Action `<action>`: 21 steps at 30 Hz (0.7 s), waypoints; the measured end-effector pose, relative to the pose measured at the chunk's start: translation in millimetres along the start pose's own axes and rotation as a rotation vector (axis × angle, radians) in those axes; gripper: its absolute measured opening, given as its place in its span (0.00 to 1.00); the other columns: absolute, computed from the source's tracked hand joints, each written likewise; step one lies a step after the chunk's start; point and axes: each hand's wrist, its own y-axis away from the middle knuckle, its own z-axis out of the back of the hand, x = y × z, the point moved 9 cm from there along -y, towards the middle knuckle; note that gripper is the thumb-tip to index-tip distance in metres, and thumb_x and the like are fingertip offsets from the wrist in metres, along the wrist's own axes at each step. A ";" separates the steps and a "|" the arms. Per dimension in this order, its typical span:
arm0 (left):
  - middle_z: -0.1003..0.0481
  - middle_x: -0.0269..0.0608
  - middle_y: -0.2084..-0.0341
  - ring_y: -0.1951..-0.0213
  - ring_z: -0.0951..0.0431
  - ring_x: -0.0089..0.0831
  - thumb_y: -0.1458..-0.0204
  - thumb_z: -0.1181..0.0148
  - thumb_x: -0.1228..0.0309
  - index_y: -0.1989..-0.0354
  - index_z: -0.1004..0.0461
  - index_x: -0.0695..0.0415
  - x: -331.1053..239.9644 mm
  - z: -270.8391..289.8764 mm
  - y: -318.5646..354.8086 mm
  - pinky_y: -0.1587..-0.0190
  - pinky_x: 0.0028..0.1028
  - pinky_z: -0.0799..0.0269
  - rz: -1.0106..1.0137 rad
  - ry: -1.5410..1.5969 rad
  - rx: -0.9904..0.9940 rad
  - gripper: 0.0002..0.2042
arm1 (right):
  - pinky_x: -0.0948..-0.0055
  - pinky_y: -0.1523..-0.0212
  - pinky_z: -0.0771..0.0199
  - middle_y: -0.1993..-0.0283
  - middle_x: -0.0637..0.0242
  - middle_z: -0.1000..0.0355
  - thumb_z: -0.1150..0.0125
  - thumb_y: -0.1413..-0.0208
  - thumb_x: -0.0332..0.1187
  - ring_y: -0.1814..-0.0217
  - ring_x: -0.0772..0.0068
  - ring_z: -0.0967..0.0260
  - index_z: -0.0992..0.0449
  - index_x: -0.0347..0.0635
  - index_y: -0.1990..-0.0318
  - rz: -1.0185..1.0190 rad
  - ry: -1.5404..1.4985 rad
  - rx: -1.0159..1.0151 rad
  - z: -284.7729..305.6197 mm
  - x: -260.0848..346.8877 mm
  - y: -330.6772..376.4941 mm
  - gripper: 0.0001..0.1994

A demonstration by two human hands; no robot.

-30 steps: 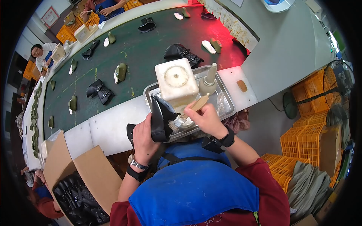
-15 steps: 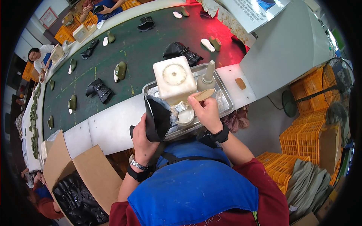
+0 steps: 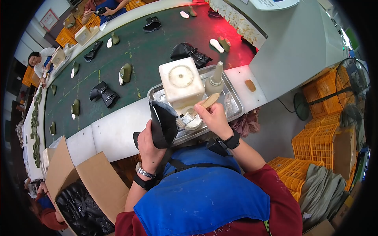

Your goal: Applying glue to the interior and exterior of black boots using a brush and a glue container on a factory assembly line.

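Left grip [image 3: 148, 143] holds the black boot [image 3: 163, 125], right grip [image 3: 215, 118] pinches the brush [image 3: 209, 101] just beside it at two o'clock, where a wrist slip could drag bristles [image 3: 180, 122] across its outside.

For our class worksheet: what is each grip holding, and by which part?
Left grip: black boot, by its shaft. Right grip: brush, by its wooden handle.

Green conveyor belt [image 3: 149, 59], red light [image 3: 238, 55] at its right end, grey housing [image 3: 295, 59], orange crates [image 3: 308, 143], grey floor [image 3: 275, 128]
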 end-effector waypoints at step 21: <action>0.29 0.51 0.58 0.59 0.29 0.47 0.67 0.30 0.73 0.44 0.41 0.63 17.4 4.1 15.6 0.56 0.36 0.33 0.061 0.005 -0.018 0.38 | 0.87 0.84 0.42 0.81 0.72 0.34 0.46 0.42 0.38 0.85 0.87 0.42 0.27 0.37 0.68 -0.281 -0.314 -0.036 -5.1 -46.5 -5.8 0.12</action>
